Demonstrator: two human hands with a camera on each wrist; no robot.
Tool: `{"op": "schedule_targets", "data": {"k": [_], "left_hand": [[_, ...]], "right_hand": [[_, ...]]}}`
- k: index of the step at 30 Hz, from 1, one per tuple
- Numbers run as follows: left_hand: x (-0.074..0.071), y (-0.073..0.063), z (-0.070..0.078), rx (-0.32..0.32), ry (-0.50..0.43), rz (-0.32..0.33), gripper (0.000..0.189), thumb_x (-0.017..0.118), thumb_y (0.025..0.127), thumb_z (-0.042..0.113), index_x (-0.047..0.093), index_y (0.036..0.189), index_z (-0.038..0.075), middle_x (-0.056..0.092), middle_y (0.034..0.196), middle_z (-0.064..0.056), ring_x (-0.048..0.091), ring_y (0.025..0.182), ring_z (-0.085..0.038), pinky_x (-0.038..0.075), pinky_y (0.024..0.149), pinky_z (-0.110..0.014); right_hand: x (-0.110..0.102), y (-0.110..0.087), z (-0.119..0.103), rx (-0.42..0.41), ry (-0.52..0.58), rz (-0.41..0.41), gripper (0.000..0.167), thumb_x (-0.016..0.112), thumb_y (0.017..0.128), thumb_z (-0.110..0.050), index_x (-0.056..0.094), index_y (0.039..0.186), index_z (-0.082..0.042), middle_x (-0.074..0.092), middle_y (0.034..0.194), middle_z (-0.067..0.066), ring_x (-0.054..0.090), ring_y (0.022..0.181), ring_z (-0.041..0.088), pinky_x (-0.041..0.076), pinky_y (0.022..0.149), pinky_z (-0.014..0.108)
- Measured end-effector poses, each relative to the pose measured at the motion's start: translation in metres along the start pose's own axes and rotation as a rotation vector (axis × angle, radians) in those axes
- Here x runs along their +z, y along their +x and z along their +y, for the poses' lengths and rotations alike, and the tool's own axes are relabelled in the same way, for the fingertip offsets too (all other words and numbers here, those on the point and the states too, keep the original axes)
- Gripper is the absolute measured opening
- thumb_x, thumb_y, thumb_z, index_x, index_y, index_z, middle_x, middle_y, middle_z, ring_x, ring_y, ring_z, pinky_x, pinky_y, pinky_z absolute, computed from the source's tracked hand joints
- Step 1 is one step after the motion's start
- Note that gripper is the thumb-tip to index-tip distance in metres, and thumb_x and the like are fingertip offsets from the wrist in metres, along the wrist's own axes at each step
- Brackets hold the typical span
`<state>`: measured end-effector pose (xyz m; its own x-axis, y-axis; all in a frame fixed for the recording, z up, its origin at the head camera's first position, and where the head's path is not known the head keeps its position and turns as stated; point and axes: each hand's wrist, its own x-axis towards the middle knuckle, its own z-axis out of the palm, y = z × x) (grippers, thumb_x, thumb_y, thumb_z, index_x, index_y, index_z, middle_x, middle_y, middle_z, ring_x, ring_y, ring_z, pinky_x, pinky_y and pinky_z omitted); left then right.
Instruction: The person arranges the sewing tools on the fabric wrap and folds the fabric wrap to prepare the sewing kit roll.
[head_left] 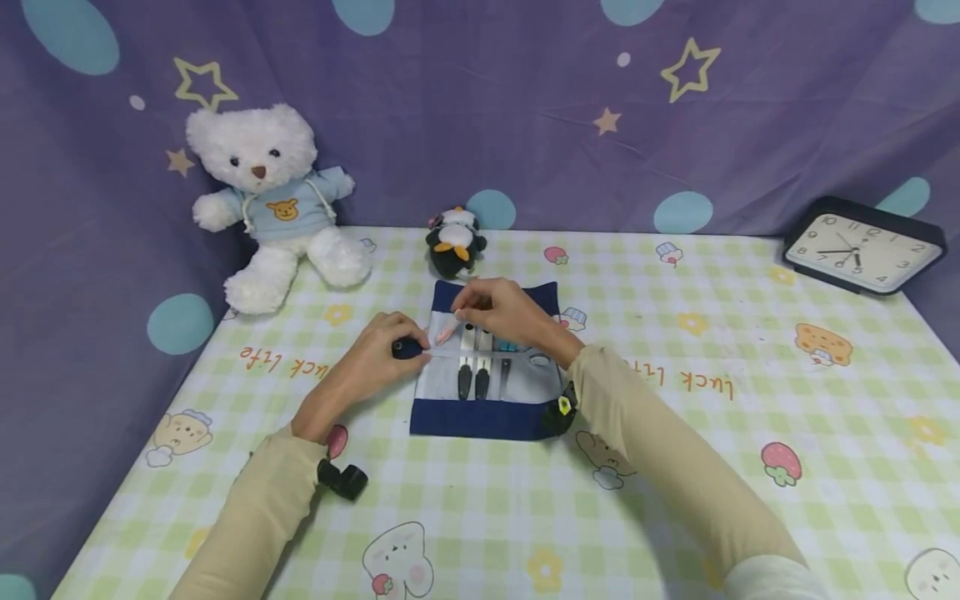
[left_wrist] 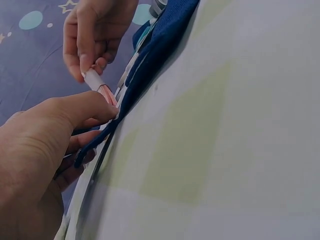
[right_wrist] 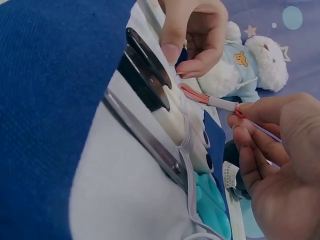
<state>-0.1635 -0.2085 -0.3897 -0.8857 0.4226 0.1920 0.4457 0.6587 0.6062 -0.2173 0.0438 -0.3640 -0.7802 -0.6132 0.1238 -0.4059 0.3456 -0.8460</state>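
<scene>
Near the frame's centre, a pink bundle [head_left: 447,331] has one end pinched in the closed grip of the right hand [head_left: 498,308], above the pouch [head_left: 472,418]; the left hand's [head_left: 378,348] grip pinches the pouch's left edge. Upper left, a teddy bear [head_left: 261,192] sits.

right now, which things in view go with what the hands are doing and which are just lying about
Seemingly part of the job:
- pink thread bundle, pinched by the right hand
- navy pouch, edge held by the left hand
- scissors, in the pouch

Seemingly just lying about:
- white teddy bear
- penguin toy
- clock
</scene>
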Motion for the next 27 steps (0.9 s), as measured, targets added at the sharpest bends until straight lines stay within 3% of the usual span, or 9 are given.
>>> {"op": "schedule_targets", "data": {"k": [20, 27], "left_hand": [[0.000, 0.001, 0.002, 0.010, 0.014, -0.003, 0.009, 0.079, 0.089, 0.010, 0.074, 0.096, 0.010, 0.065, 0.110, -0.011, 0.053, 0.107, -0.033, 0.042, 0.094, -0.050], [0.000, 0.001, 0.001, 0.003, 0.007, -0.008, 0.009, 0.079, 0.090, 0.010, 0.073, 0.097, 0.010, 0.064, 0.110, -0.010, 0.052, 0.108, -0.033, 0.041, 0.094, -0.050]], "right_hand": [[0.002, 0.007, -0.001, 0.001, -0.002, -0.047, 0.023, 0.059, 0.107, -0.012, 0.074, 0.123, -0.005, 0.070, 0.116, 0.005, 0.067, 0.102, 0.018, 0.054, 0.087, 0.031], [0.007, 0.011, 0.004, -0.011, -0.041, -0.042, 0.022, 0.059, 0.107, -0.011, 0.075, 0.122, -0.005, 0.071, 0.112, 0.005, 0.066, 0.094, 0.017, 0.054, 0.081, 0.031]]}}
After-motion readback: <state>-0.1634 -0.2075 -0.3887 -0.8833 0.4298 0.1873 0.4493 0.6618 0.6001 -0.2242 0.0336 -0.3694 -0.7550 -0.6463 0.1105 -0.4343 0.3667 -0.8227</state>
